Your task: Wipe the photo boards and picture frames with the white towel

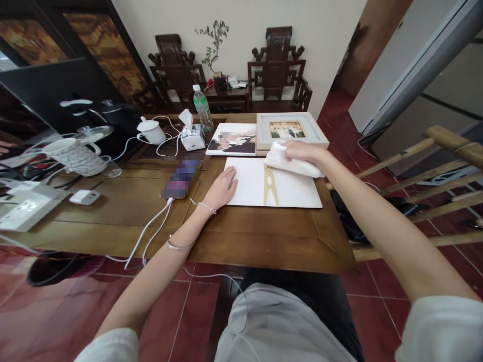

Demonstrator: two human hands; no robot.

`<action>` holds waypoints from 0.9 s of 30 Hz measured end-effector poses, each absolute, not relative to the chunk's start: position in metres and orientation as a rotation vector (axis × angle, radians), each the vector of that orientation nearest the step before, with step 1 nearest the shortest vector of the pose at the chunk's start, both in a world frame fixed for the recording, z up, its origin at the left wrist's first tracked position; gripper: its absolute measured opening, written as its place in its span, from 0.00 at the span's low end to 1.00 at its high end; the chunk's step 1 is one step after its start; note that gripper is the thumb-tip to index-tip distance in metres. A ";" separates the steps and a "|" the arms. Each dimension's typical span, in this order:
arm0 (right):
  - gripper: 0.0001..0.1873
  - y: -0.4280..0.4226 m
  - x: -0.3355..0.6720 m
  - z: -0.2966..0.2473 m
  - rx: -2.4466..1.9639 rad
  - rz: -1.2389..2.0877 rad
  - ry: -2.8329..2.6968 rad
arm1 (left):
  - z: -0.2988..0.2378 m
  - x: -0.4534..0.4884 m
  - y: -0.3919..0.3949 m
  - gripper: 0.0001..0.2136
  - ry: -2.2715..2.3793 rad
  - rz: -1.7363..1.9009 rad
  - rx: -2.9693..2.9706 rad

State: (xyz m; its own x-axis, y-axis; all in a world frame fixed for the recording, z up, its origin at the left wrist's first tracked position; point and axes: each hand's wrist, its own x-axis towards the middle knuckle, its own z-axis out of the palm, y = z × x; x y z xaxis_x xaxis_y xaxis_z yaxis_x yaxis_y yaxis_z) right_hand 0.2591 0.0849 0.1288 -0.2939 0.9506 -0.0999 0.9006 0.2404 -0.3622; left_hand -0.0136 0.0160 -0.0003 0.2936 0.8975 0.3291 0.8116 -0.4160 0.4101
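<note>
A white board (241, 193) with a yellow, A-shaped piece (270, 188) on its face lies flat on the wooden table. My left hand (222, 188) rests on the board's left edge, fingers stretched out and flat. In my right hand (298, 150) is a folded white cloth (290, 163), pressed on the board's upper right part and covering that corner. Behind the board are a photo print (234, 141) on a panel and a white picture frame (319, 131) with a small photo in it.
Left of my left arm lie a phone (180, 178) on a white cable and a charger (85, 197). A tissue box (193, 138), a green-labelled bottle (204, 110), a lidded white cup (151, 131), a patterned mug (75, 156) and a power strip (28, 206) stand farther left. A wooden chair (445, 176) is at right.
</note>
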 end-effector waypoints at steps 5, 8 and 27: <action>0.25 0.058 0.302 0.119 -1.800 0.515 -2.480 | -0.002 -0.014 0.016 0.22 1.594 0.782 2.388; 0.28 0.016 0.312 0.114 -1.640 0.413 -2.605 | -0.002 -0.014 0.016 0.22 1.590 0.806 2.382; 0.23 -0.032 0.308 0.086 -1.276 0.439 -2.834 | 0.005 -0.016 0.014 0.22 1.589 0.736 2.403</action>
State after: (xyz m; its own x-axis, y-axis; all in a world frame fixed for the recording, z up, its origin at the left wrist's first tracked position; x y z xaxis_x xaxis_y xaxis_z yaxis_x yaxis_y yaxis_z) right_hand 0.3083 -0.0318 0.0859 -0.6695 0.7344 -0.1111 0.7336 0.6304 -0.2537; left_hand -0.0163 0.0142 0.0050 0.3110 0.8991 0.3079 0.8165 -0.4186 0.3977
